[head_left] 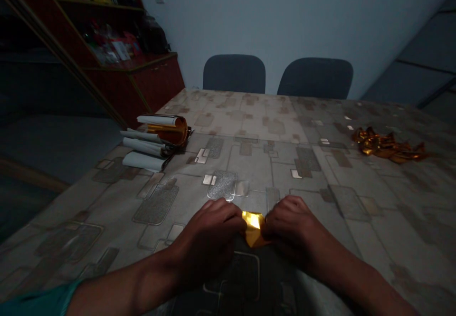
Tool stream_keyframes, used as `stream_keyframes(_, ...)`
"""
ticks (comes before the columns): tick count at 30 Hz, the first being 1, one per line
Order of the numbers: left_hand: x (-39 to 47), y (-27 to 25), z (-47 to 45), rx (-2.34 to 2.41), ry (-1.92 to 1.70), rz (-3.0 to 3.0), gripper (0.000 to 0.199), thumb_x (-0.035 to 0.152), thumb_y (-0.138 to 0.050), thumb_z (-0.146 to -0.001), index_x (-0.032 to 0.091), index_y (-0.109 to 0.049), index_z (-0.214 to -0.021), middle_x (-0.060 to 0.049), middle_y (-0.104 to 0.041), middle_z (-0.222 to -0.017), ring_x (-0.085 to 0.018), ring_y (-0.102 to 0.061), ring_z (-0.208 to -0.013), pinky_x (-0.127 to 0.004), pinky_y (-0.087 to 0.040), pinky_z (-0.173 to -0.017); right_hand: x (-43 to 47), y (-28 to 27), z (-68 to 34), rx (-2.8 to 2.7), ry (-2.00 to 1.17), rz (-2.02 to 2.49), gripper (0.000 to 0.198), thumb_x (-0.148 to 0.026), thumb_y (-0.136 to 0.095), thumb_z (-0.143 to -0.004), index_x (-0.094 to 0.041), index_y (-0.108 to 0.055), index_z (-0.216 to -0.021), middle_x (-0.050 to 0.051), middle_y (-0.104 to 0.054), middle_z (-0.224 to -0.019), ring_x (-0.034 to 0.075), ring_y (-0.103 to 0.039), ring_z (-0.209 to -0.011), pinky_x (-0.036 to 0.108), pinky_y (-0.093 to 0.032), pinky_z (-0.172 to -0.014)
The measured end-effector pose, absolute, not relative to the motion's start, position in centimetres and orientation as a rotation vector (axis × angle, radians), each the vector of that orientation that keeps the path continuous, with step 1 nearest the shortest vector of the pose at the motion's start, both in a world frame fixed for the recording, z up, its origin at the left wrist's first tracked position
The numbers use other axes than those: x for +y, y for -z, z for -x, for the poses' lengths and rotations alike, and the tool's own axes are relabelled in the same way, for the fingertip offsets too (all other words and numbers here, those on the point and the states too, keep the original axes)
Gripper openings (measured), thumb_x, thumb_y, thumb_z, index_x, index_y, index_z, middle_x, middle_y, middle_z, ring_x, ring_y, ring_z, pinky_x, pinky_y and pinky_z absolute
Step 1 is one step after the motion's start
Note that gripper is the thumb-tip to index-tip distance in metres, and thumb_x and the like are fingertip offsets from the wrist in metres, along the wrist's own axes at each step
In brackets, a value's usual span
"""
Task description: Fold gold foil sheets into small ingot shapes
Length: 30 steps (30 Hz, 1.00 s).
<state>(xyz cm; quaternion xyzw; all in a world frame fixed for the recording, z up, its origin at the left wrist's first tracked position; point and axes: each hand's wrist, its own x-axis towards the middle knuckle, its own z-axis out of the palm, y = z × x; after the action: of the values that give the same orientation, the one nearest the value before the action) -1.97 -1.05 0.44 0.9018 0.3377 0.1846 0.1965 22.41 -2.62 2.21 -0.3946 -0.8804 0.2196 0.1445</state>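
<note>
A small piece of shiny gold foil paper (pixel 253 229) is stretched between my two hands, near the front of the table. My left hand (pixel 217 228) grips its left end, with the fingers curled inward. On the other end, my right hand (pixel 294 225) is closed in the same way. The foil shows creases and a bright reflection in its middle. Both hands hide its ends, so its full shape cannot be made out.
A patterned cloth covers the table (pixel 249 164). Rolled gold-and-white sheets (pixel 153 142) lie at the left edge. Folded gold foil pieces (pixel 388 146) sit in a row at the right. Two chairs (pixel 234 73) stand behind, with a red-brown cabinet (pixel 156 81) at the back left.
</note>
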Motion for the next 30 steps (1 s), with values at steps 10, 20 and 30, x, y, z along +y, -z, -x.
stream_keyframes(10, -0.3, 0.4, 1.6, 0.934, -0.616, -2.492, 0.014, 0.018, -0.052, -0.094, 0.017, -0.061, -0.083, -0.004, -0.064, -0.082, -0.018, -0.055, -0.075, -0.031, -0.042, -0.069, -1.7, -1.8, -23.5, -2.361, -0.797, 1.143, 0.016, -0.022, -0.059, -0.096, -0.028, -0.068, -0.108, 0.001, -0.072, -0.089, 0.020, -0.061, -0.086, 0.036, -0.040, -0.080)
stream_keyframes(20, -0.1, 0.5, 1.6, 1.061, -0.700, -2.411, 0.008, 0.022, -0.055, -0.092, 0.019, -0.056, -0.084, 0.000, -0.064, -0.075, -0.017, -0.058, -0.068, -0.030, -0.041, -0.063, -1.9, -1.3, -22.7, -2.272, -0.693, 1.325, 0.013, -0.019, -0.054, -0.097, -0.024, -0.065, -0.100, 0.004, -0.069, -0.085, 0.022, -0.059, -0.081, 0.036, -0.041, -0.075)
stream_keyframes(30, 0.1, 0.3, 1.5, 1.050, -0.696, -2.402, 0.015, 0.030, -0.055, -0.094, 0.019, -0.058, -0.086, -0.001, -0.066, -0.077, -0.017, -0.061, -0.070, -0.028, -0.044, -0.064, -2.1, -0.7, -22.4, -2.273, -0.622, 1.282, 0.015, -0.013, -0.055, -0.095, -0.023, -0.061, -0.105, 0.003, -0.069, -0.094, 0.023, -0.059, -0.087, 0.039, -0.038, -0.080)
